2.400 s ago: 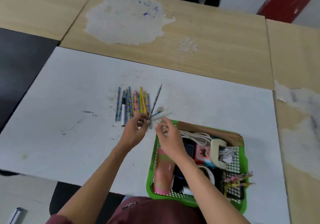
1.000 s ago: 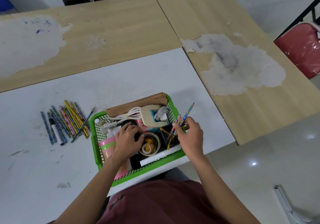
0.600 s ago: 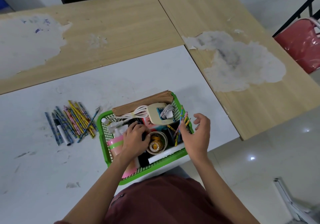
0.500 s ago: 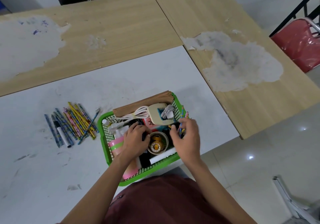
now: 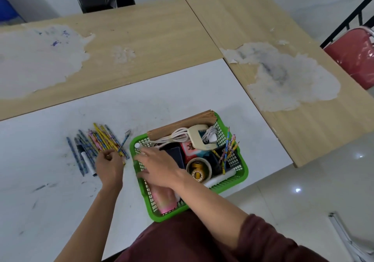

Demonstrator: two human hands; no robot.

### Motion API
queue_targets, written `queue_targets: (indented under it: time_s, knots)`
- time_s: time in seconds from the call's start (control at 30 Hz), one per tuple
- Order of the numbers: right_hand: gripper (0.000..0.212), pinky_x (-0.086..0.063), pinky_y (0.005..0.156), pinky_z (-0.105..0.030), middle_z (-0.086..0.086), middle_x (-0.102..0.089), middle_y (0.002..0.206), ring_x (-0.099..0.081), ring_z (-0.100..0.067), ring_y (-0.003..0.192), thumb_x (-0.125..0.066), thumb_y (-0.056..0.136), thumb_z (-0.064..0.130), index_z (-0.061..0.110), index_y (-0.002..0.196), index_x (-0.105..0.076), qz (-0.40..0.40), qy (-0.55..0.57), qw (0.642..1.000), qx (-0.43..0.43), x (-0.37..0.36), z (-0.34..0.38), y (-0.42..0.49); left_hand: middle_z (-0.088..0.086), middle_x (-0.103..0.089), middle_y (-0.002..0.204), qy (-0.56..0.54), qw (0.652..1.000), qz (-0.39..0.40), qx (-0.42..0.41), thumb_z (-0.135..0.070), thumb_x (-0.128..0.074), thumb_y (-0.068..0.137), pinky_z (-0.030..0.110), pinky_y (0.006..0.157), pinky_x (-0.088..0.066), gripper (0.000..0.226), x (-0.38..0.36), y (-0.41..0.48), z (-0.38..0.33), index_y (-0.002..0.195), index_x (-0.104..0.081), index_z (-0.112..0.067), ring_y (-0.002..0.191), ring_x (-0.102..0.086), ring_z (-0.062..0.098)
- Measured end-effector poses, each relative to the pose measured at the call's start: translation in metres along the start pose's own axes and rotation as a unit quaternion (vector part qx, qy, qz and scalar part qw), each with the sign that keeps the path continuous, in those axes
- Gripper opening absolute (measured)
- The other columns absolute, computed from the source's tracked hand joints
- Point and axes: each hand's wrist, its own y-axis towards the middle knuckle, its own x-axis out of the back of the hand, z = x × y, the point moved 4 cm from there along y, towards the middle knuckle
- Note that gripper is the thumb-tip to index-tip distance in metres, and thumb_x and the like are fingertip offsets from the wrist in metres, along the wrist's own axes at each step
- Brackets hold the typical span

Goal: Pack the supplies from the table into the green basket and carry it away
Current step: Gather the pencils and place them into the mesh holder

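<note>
Green basket: stands at the near edge of the white worktop, already crowded with a tape roll, a cream power strip with its white cable, brown envelopes along the far wall, a pink bottle at the near left, and a few packed pencils leaning in the right corner.
Loose pencils: fanned on the worktop just left of the basket, with a marker lying among them on the side away from it.
Left hand: left of the basket, at the near ends of the fan. Its fingers are curled down onto the tips, but I cannot tell whether they have closed on any.
Right hand: over the basket's left side, blurred. Its fingers are spread loose near the rim and hold nothing I can see.
Step in hand: probably gathering the rest of the fan for the basket.
Handling, pencils: light, stiff and thin, so they are likely to roll and splay. Squaring them into one bundle and pinching it around the middle should beat lifting them by the tips.
Handling, basket: rigid mesh plastic with a mixed, uneven load, and the bottle side is likely heavier. Taking opposite rims with both hands should keep it level.
Risk: the leaning pencils could tip out over the right wall if the basket tilts.
</note>
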Motion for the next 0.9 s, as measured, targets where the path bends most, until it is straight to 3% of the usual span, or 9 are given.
queue_targets:
  time_s: [0.1, 0.2, 0.3, 0.37, 0.53, 0.63, 0.77, 0.83, 0.9]
  knots:
    - [0.065, -0.035, 0.108, -0.053, -0.016, -0.042, 0.15, -0.035, -0.035, 0.14, -0.068, 0.092, 0.039, 0.019, 0.149, -0.041, 0.086, -0.033, 0.995, -0.028, -0.019, 0.006, 0.008, 0.014, -0.055, 0.108, 0.069, 0.994, 0.017, 0.084, -0.013, -0.058, 0.092, 0.035, 0.077, -0.039, 0.031, 0.008, 0.017, 0.029, 0.122, -0.054, -0.003, 0.09, -0.048, 0.027]
    - [0.069, -0.035, 0.105, -0.054, -0.018, -0.049, 0.144, -0.04, -0.037, 0.135, -0.063, 0.095, 0.042, 0.021, 0.153, -0.031, 0.115, -0.036, 0.991, -0.061, -0.031, 0.006, 0.008, 0.023, -0.053, 0.121, 0.156, 0.984, 0.046, 0.077, -0.016, -0.061, 0.09, 0.041, 0.074, -0.046, 0.033, 0.015, 0.032, 0.055, 0.121, -0.052, -0.008, 0.089, -0.052, 0.033]
    - [0.07, -0.034, 0.108, -0.056, -0.019, -0.048, 0.145, -0.039, -0.038, 0.135, -0.062, 0.096, 0.042, 0.022, 0.154, -0.028, 0.119, -0.028, 0.989, -0.078, -0.033, 0.006, 0.008, 0.025, -0.056, 0.115, 0.222, 0.972, 0.064, 0.034, -0.023, -0.065, 0.089, 0.049, 0.08, -0.052, 0.03, 0.017, 0.045, 0.062, 0.115, -0.053, -0.013, 0.093, -0.058, 0.041]
    - [0.07, -0.031, 0.11, -0.057, -0.019, -0.046, 0.147, -0.04, -0.038, 0.135, -0.062, 0.096, 0.04, 0.024, 0.155, -0.028, 0.121, -0.012, 0.989, -0.086, -0.032, 0.007, 0.008, 0.024, -0.06, 0.11, 0.243, 0.968, 0.064, 0.015, -0.021, -0.067, 0.089, 0.047, 0.08, -0.05, 0.03, 0.018, 0.051, 0.059, 0.113, -0.057, -0.007, 0.097, -0.059, 0.041]
    - [0.071, -0.026, 0.111, -0.055, -0.017, -0.044, 0.149, -0.038, -0.036, 0.137, -0.062, 0.096, 0.04, 0.029, 0.156, -0.026, 0.126, 0.02, 0.986, -0.102, -0.031, 0.004, 0.009, 0.023, -0.06, 0.09, 0.28, 0.957, 0.077, 0.009, -0.014, -0.062, 0.091, 0.04, 0.07, -0.044, 0.013, 0.013, 0.058, 0.057, 0.094, -0.059, -0.001, 0.081, -0.054, 0.034]
    - [0.072, -0.025, 0.111, -0.055, -0.016, -0.044, 0.149, -0.038, -0.036, 0.138, -0.063, 0.095, 0.041, 0.031, 0.156, -0.026, 0.126, 0.028, 0.986, -0.103, -0.032, 0.002, 0.009, 0.022, -0.062, 0.092, 0.261, 0.963, 0.068, 0.011, -0.014, -0.059, 0.093, 0.041, 0.072, -0.047, 0.011, 0.013, 0.054, 0.058, 0.096, -0.06, -0.003, 0.083, -0.057, 0.036]
    - [0.068, -0.029, 0.109, -0.054, -0.014, -0.046, 0.145, -0.038, -0.036, 0.135, -0.064, 0.093, 0.045, 0.03, 0.152, -0.035, 0.103, 0.046, 0.988, -0.102, -0.03, 0.0, 0.012, 0.011, -0.064, 0.094, 0.172, 0.98, 0.087, -0.047, -0.016, -0.057, 0.096, 0.039, 0.075, -0.045, 0.015, 0.011, 0.029, 0.042, 0.104, -0.063, -0.004, 0.088, -0.058, 0.032]
    - [0.061, -0.036, 0.107, -0.05, -0.009, -0.047, 0.139, -0.04, -0.03, 0.132, -0.06, 0.094, 0.051, 0.024, 0.147, -0.044, 0.036, 0.124, 0.984, -0.122, -0.025, 0.0, 0.013, 0.008, -0.066, 0.097, 0.099, 0.983, 0.129, -0.085, -0.018, -0.055, 0.099, 0.037, 0.073, -0.048, 0.016, 0.013, 0.012, 0.027, 0.11, -0.062, -0.008, 0.085, -0.063, 0.028]
    - [0.058, -0.045, 0.097, -0.04, -0.003, -0.055, 0.122, -0.052, -0.019, 0.115, -0.055, 0.095, 0.056, 0.022, 0.141, -0.049, -0.048, 0.256, 0.952, -0.158, -0.013, 0.0, 0.012, 0.002, -0.067, 0.095, 0.048, 0.973, 0.184, -0.126, -0.017, -0.053, 0.101, 0.036, 0.068, -0.052, 0.013, 0.014, -0.007, 0.01, 0.111, -0.061, -0.015, 0.08, -0.066, 0.017]
